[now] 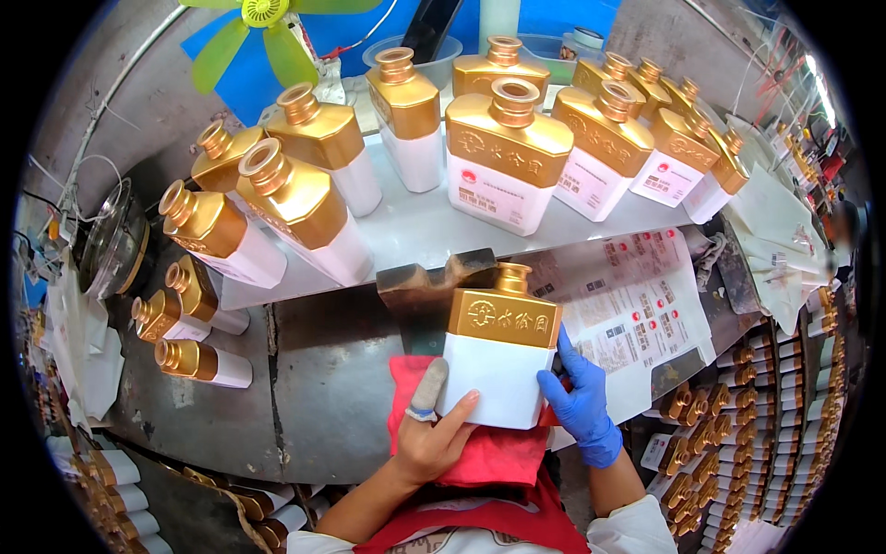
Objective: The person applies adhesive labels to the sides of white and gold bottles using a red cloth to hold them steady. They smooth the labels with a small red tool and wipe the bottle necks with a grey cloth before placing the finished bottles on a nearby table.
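Between my hands a flat, shouldered bottle stands upright, with a gold embossed top, a gold neck and a blank white lower body facing me. My left hand grips its lower left side, the thumb pressed on the white front; a pale finger cot covers one raised finger. On the right edge of the bottle, my right hand in a blue glove is closed around the side, its far fingers partly hidden. Below the bottle lies a red cloth. Just behind it is a dark, worn block with a notched top.
Several gold-and-white bottles stand on a grey raised shelf, some with printed labels. Label sheets lie to the right. Three smaller bottles are at left. A green fan is at the back. Rows of bottles fill the lower right.
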`<state>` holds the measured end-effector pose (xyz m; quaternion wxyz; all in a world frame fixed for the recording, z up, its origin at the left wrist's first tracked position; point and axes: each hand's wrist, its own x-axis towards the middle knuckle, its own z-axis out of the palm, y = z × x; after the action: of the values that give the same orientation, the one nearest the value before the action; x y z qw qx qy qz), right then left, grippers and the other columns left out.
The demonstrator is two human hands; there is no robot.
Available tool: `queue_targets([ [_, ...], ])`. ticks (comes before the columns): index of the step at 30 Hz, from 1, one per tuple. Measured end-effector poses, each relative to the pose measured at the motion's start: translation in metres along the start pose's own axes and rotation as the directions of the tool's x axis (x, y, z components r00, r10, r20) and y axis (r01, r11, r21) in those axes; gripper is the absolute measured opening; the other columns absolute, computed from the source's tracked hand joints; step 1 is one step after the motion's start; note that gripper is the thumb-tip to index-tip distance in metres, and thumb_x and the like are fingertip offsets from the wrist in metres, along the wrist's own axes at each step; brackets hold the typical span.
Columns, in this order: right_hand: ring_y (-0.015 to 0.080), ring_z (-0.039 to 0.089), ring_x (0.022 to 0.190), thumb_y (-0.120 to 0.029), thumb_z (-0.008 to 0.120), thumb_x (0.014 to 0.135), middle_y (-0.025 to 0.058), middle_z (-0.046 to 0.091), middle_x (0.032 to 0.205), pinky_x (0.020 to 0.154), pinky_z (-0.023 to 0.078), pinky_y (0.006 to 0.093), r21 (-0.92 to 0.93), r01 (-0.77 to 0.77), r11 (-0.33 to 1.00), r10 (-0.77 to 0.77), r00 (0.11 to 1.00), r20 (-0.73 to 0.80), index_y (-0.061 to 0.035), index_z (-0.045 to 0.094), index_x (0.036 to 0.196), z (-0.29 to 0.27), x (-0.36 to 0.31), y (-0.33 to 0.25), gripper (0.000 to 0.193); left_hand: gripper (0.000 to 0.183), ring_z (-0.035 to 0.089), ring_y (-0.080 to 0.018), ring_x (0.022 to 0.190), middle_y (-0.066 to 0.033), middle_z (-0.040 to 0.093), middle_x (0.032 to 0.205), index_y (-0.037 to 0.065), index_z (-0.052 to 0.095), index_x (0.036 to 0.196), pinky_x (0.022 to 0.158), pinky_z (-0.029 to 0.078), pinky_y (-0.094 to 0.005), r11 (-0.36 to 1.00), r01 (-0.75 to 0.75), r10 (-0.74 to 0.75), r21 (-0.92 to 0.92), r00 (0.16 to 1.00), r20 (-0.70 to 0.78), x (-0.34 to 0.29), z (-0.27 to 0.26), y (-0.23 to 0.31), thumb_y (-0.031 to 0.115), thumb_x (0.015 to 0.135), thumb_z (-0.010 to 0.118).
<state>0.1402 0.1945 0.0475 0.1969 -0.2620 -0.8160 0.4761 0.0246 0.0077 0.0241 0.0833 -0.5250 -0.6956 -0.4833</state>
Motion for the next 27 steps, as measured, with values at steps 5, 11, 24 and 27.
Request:
queue_targets([
  [5,0.006,0.043,0.059,-0.013,0.071,0.074,-0.0019,0.049,0.065,0.057,0.042,0.0225,0.164,-0.096,0.982,0.098,0.995,-0.005,-0.0025,0.039,0.139,0.009,-0.003,0.011,0.073,0.059,0.048,-0.0415,0.12,-0.0327,0.041,0.133,0.0,0.058,0.118,0.096,0.043,-0.0401,0.959,0.262,-0.263,-0.105,0.965,-0.001,0.008,-0.001,0.007,-0.004,0.061,0.074],
  [11,0.0078,0.053,0.074,-0.011,0.072,0.071,0.0004,0.06,0.085,0.069,0.046,0.0239,0.347,-0.14,0.927,0.157,0.987,-0.021,0.0005,0.04,0.137,0.011,-0.01,0.011,0.074,0.054,0.052,-0.0434,0.116,-0.0351,0.041,0.131,0.0,0.059,0.115,0.092,0.046,-0.0387,0.989,0.087,-0.086,-0.116,0.996,0.014,0.001,-0.004,-0.002,-0.004,0.064,0.074],
  [24,0.01,0.056,0.083,-0.016,0.072,0.079,0.0054,0.062,0.1,0.075,0.048,0.0241,0.496,-0.204,0.844,0.194,0.978,0.072,-0.0009,0.048,0.132,0.05,0.001,-0.004,0.06,0.058,0.042,-0.0465,0.122,-0.0347,0.034,0.136,-0.001,0.057,0.119,0.102,0.034,-0.0477,0.97,0.207,-0.225,-0.127,0.962,-0.155,-0.025,0.001,-0.005,-0.004,0.063,0.074],
  [27,0.0102,0.056,0.078,-0.024,0.073,0.079,0.0065,0.062,0.095,0.072,0.047,0.0253,0.305,-0.109,0.946,0.098,0.994,0.051,-0.003,0.047,0.133,0.049,0.004,0.008,0.064,0.065,0.037,-0.0468,0.126,-0.0343,0.032,0.138,-0.003,0.054,0.121,0.106,0.027,-0.0498,0.952,0.305,-0.304,-0.001,0.948,-0.095,-0.031,0.004,-0.001,0.004,0.062,0.079],
])
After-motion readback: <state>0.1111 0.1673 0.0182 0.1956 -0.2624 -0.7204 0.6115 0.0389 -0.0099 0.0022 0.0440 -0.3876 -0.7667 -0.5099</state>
